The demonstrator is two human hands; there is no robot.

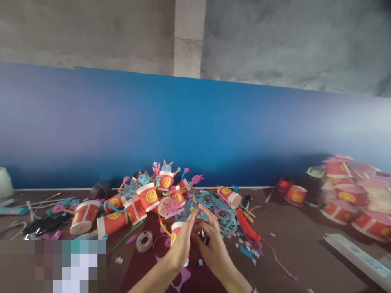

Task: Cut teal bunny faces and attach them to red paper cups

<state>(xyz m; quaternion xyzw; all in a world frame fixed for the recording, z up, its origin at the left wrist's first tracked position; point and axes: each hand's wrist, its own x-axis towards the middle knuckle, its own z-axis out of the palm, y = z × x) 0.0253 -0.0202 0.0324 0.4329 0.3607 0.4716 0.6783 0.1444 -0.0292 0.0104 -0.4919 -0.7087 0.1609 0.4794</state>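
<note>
My left hand is seen edge-on with its fingers stretched out. Its fingertips meet those of my right hand over the middle of the table. Partly behind my left hand is a red-and-white paper cup with a yellow emblem and a yellow strip arm; whether the hand touches it I cannot tell. My right fingers are bent, and anything small between them is hidden. A maroon sheet with pink cut-out scraps lies beneath. A tape roll is to the left.
A pile of decorated cups with animal faces and strip arms stands ahead. Blue paper scraps and a red pouch-like piece lie to its right. Stacked cups and a power strip occupy the far right. A blue partition rises behind.
</note>
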